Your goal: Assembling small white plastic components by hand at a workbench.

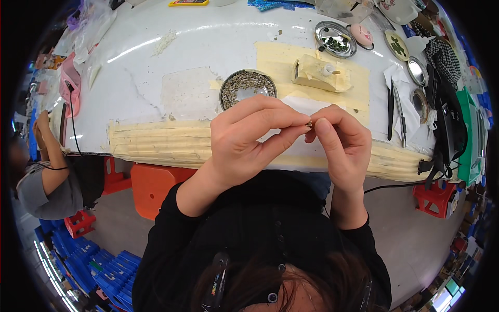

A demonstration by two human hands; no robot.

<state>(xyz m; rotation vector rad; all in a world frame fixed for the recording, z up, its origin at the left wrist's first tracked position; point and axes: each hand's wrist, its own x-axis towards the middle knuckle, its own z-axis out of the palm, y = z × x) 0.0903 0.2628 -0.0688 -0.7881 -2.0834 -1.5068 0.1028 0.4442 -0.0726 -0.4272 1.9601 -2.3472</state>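
Observation:
Just above the front edge of the table, my left hand (254,138) and my right hand (340,145) meet fingertip to fingertip. Thumb and index finger of each are closed in a pinch on one tiny gold-coloured metal piece (310,124). Its exact shape is too small to make out, and the fingers cover part of it. Behind my left hand stands a round metal dish (245,94) holding many small, shiny metal pieces. Beyond my right hand sits a block wrapped in cream tape (306,74), with a white tip and a thin stick on it.
Black tweezers (390,112) and a thin metal tool (399,112) lie on white tissue at the right. A metal dish of dark green bits (338,46) is farther back. A green tray (468,138) borders the right side. Another person (47,177) sits at the far left.

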